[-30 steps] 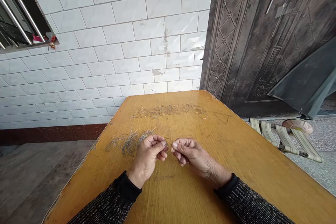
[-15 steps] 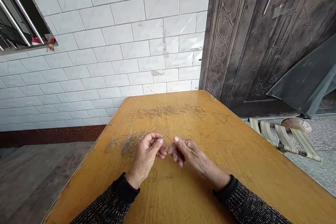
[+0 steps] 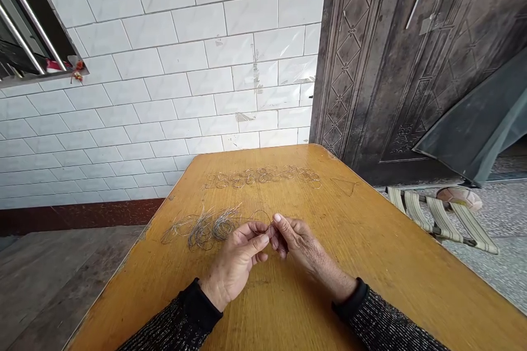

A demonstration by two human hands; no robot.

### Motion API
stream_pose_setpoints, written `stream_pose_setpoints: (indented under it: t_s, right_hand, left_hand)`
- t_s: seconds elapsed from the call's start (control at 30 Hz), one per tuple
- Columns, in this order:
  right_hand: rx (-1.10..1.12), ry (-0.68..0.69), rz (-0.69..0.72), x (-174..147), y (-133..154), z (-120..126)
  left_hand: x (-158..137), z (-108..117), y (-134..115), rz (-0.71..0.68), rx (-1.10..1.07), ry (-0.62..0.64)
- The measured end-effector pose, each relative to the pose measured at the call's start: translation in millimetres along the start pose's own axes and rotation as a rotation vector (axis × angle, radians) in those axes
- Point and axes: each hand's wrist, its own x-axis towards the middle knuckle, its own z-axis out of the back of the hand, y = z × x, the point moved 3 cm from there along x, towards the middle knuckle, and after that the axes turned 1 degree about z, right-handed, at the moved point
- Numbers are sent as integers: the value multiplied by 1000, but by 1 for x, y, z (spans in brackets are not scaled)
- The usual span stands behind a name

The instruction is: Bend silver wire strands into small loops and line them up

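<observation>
A thin wire loop (image 3: 261, 211) rises between my two hands above the table. My left hand (image 3: 242, 252) is closed, thumb and fingers pinching the wire near its crossing. My right hand (image 3: 298, 241) grips the same wire between thumb and forefinger, its fingertips touching or almost touching the left ones. Just beyond my left hand lies a tangled bundle of grey wire (image 3: 201, 228), with a tighter coil (image 3: 224, 223) at its right side. The exact wire ends are hidden by my fingers.
Along the far part of the wooden table (image 3: 329, 230) runs a row of wire rings (image 3: 263, 175). A bent wire piece (image 3: 346, 185) lies right of it. White tiled wall (image 3: 164, 66) stands behind, a dark door (image 3: 395, 66) to the right, and a strap-seat stool (image 3: 442, 216) on the floor.
My left hand has moved right and slightly down, bringing its fingertips up against the right hand's. The wire loop now stands above both hands, and the coil behind the left hand shows.
</observation>
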Motion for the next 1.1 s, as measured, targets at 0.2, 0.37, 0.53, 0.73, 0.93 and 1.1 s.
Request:
stream_pose_setpoints:
  t_s: [0.2,0.37,0.53,0.73,0.93,1.1]
  right_hand:
    - [-14,22,-15,1,-7,-3]
    - [45,14,-50,1,-6,-5]
    - [50,2,-50,1,-8,-5]
    - [41,-14,-115,-2,-2,-2]
    - [-60,-83,1,-1,6,7]
    - [-96,-87,-6,3,-3,8]
  left_hand:
    - [1,3,-7,-173,289,-136]
    - [0,-1,-12,-195,346,-106]
    - [-1,-3,-10,-210,303,-53]
    - [2,10,-3,-122,149,-199]
    - [1,11,-6,-71,94,-250]
    - [0,11,-7,-73,166,-238]
